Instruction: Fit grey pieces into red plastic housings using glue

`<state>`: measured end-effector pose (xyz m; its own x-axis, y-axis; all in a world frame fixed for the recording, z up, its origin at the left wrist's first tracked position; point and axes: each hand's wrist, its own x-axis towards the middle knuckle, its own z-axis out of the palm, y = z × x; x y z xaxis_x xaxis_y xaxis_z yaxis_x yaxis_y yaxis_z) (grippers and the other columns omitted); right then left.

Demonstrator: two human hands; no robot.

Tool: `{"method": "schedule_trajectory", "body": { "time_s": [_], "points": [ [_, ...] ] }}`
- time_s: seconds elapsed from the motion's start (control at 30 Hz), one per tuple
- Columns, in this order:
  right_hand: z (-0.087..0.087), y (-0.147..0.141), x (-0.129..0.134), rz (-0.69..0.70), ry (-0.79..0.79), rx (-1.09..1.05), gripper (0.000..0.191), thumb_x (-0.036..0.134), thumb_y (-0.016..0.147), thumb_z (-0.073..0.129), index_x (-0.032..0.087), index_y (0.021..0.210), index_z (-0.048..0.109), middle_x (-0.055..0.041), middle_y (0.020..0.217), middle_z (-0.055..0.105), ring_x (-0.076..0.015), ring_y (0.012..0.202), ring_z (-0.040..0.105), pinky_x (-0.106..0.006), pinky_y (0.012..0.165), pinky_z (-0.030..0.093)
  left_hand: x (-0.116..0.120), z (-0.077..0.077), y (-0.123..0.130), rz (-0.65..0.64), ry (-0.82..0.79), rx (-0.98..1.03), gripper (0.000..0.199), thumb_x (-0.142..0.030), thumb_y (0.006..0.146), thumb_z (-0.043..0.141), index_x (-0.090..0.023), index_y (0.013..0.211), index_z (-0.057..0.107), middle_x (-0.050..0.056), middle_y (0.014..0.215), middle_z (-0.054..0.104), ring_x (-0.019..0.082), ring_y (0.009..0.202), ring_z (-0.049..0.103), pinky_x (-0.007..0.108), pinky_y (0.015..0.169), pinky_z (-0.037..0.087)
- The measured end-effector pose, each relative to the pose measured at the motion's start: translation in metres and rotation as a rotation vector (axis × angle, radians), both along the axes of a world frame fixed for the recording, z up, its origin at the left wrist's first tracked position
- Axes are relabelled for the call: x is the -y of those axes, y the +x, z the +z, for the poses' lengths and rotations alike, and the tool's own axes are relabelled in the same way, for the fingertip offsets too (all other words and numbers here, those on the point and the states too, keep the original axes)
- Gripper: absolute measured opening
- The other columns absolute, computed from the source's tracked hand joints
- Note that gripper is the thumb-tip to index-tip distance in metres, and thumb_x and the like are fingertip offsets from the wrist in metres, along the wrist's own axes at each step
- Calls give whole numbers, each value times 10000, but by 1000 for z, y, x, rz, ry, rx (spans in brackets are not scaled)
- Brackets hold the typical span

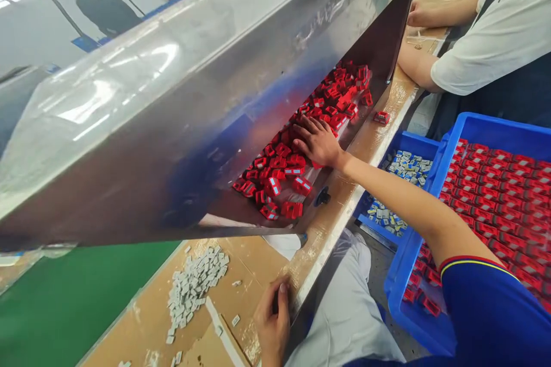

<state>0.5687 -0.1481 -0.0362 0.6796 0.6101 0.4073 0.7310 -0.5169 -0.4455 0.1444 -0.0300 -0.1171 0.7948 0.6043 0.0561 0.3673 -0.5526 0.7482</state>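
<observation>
Inside a large metal hopper (241, 92), many red toy-car-like parts (293, 209) lie in a heap. My right hand (318, 142) rests on the heap, palm down, fingers spread and partly among the red pieces. My left hand (273, 315) is at the table's front edge, thumb and fingers curled with a gap between them and nothing visible in it. Left of that hand, a pile of small light grey pieces (196, 281) lies on the brown tabletop (150, 321).
A blue crate (413, 321) at the right holds rows of red pieces, beside a lower blue bin (365, 223) of small white, blue and yellow parts. One red piece (381, 117) sits on the ledge. A co-worker's arm (419, 66) is at the upper right. A green surface (86, 292) lies left.
</observation>
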Motion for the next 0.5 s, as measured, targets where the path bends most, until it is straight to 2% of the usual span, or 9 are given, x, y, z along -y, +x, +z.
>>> {"method": "schedule_trajectory", "body": {
  "time_s": [0.07,0.17,0.23,0.3,0.4,0.5],
  "points": [
    [9,-6,11,16,13,23,617,529,1107,310,145,1541,522,-186,1675,397,-396,1532,360,-609,1253,272,1,1,1,-9,9,-3,462,-600,963,586,-195,922,805,93,866,800,243,803,761,323,781,624],
    [22,-20,40,32,-10,53,558,473,1105,322,134,1470,574,-210,1537,503,-382,1374,501,-555,1167,404,1,1,1,-27,21,12,419,-556,978,588,-197,927,798,83,864,799,228,792,756,304,754,612],
    [28,-30,61,65,-130,46,507,457,1086,403,141,1430,600,-208,1414,570,-350,1230,598,-494,1066,494,1,-1,2,-43,29,32,392,-528,987,587,-200,930,794,76,874,802,221,799,758,296,753,608],
    [32,-40,76,114,-310,31,481,437,1068,471,160,1444,587,-197,1380,599,-306,1117,665,-430,971,543,0,-2,2,-64,42,57,367,-500,996,584,-204,933,790,67,882,803,213,806,758,293,765,606],
    [38,-51,80,123,-532,20,460,337,1077,444,169,1494,540,-223,1471,573,-277,1071,717,-385,900,566,0,-3,3,-81,63,88,333,-462,1004,585,-207,931,785,52,864,797,198,793,755,282,763,601],
    [45,-56,69,91,-633,0,467,247,1064,412,132,1502,524,-277,1592,462,-301,1105,737,-396,879,585,2,-2,5,-82,68,100,313,-440,1008,587,-205,931,780,46,850,791,189,784,751,270,749,595]
  ]
}}
